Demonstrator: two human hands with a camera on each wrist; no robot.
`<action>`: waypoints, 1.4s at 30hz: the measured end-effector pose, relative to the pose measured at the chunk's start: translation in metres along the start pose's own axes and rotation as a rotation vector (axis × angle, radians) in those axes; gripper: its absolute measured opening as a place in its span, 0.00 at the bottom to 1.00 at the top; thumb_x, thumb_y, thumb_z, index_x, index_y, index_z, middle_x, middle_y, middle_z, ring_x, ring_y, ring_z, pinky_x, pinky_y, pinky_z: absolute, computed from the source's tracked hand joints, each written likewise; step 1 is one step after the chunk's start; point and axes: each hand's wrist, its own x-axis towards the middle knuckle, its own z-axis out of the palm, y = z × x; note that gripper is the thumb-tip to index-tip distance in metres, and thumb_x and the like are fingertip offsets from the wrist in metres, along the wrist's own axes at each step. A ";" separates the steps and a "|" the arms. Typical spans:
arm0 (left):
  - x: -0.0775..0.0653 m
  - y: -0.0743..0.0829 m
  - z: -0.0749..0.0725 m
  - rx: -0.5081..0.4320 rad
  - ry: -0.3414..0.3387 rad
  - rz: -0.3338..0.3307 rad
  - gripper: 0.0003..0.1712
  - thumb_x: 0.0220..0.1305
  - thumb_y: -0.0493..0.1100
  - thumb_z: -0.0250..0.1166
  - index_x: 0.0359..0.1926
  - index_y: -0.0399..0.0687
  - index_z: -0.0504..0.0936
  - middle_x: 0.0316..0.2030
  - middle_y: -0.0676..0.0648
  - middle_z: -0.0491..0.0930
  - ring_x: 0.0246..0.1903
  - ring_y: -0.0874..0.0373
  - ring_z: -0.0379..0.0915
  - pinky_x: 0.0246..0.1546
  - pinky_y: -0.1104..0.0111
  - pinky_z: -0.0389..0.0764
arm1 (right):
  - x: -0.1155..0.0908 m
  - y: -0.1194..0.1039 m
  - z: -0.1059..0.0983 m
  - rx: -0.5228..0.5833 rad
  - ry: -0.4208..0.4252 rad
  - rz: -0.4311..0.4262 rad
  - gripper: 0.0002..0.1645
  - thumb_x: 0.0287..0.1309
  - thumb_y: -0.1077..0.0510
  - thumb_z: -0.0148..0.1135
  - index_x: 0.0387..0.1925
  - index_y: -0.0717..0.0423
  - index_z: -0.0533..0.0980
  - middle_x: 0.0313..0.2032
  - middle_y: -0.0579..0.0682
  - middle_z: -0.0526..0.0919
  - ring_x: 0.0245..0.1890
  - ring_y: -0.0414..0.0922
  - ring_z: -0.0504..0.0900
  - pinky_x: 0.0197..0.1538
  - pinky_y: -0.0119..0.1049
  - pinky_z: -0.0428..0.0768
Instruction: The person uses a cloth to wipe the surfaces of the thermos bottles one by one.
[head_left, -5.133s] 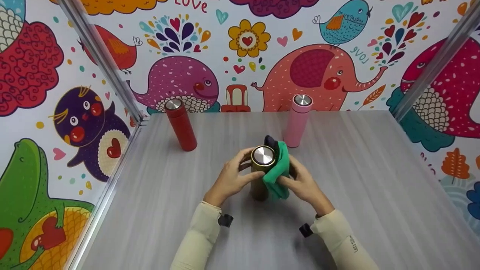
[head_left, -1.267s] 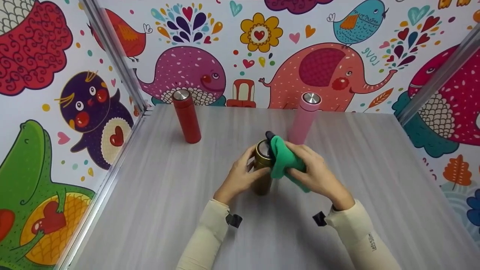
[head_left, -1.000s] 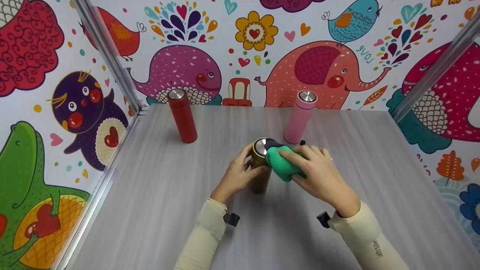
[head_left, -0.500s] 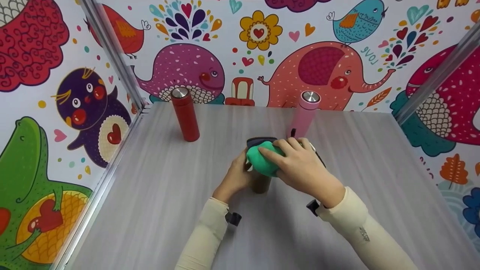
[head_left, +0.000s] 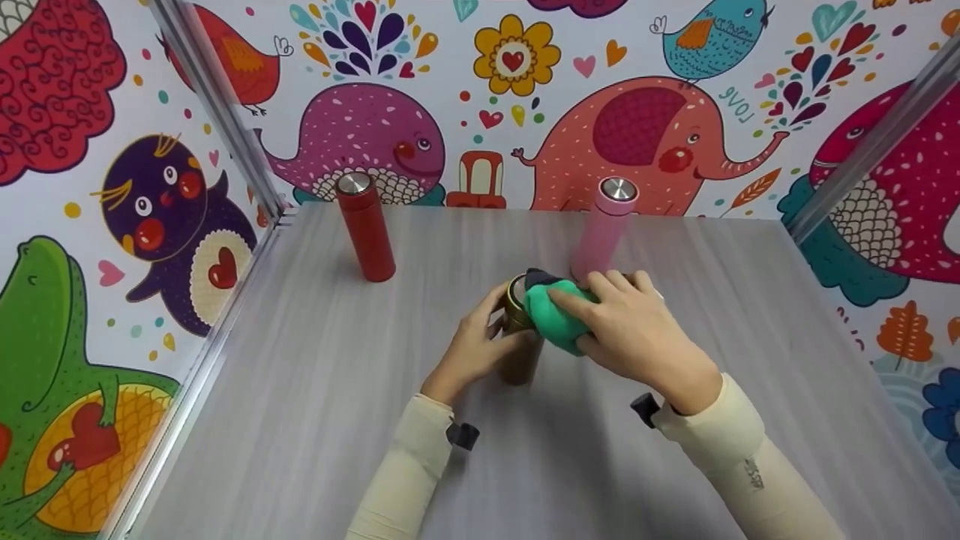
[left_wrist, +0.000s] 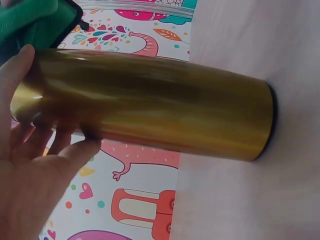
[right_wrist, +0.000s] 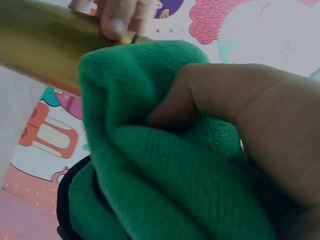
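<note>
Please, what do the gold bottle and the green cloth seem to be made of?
The gold bottle: probably metal, with a glossy coating, since smooth highlights run along its side. The green cloth: soft, matte fabric, perhaps microfibre, judging by its fuzzy pile and loose folds.

The site is a small booth-type workstation; the type of building around it cannot be determined. A grey, streaked tabletop (head_left: 300,360) extends to a back panel (head_left: 469,45) and side panels (head_left: 37,210) printed with cartoon animals (head_left: 367,127). Metal posts (head_left: 218,105) mark the two rear corners.
</note>
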 end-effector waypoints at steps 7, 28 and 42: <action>0.002 0.001 -0.002 0.027 0.012 -0.009 0.41 0.64 0.28 0.64 0.75 0.48 0.61 0.70 0.46 0.66 0.69 0.50 0.61 0.65 0.55 0.67 | -0.001 -0.016 -0.005 -0.005 -0.013 -0.100 0.43 0.35 0.50 0.86 0.59 0.43 0.80 0.44 0.56 0.79 0.45 0.54 0.75 0.43 0.52 0.75; 0.002 -0.001 0.004 0.027 0.011 0.012 0.38 0.68 0.44 0.68 0.75 0.56 0.63 0.69 0.52 0.67 0.69 0.56 0.60 0.65 0.56 0.68 | 0.030 0.001 0.002 0.053 -0.083 0.019 0.37 0.46 0.55 0.74 0.62 0.52 0.79 0.39 0.57 0.78 0.40 0.52 0.76 0.40 0.48 0.76; -0.001 -0.003 0.004 0.082 0.031 0.045 0.42 0.62 0.26 0.65 0.75 0.45 0.62 0.69 0.43 0.66 0.68 0.49 0.63 0.63 0.56 0.71 | 0.003 -0.024 -0.002 -0.030 0.009 -0.096 0.35 0.42 0.53 0.78 0.58 0.45 0.81 0.44 0.57 0.80 0.42 0.55 0.77 0.40 0.50 0.77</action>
